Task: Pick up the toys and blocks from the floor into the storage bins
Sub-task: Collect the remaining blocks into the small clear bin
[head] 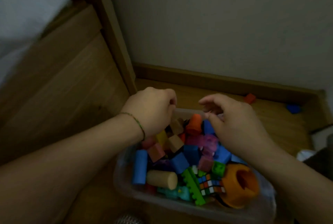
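Note:
A clear plastic storage bin (189, 112) sits on the wooden floor below me, filled with several coloured blocks, a wooden cylinder (162, 178), a puzzle cube (210, 185) and an orange round toy (241, 187). My left hand (153, 108) grips the bin's far rim at its left corner, fingers curled over the edge. My right hand (237, 124) hovers over the far rim's right part, fingers loosely curled and thumb close to the rim, with nothing plainly held. A red block (250, 98) and a blue block (293, 109) lie on the floor at the far right, near the baseboard.
A wooden bed frame (63, 79) with white bedding (27, 7) rises on the left. The wall and baseboard (216, 78) close off the back. Something white and dark (306, 154) lies at the right edge. A grey meshed object (128, 220) shows at the bottom edge.

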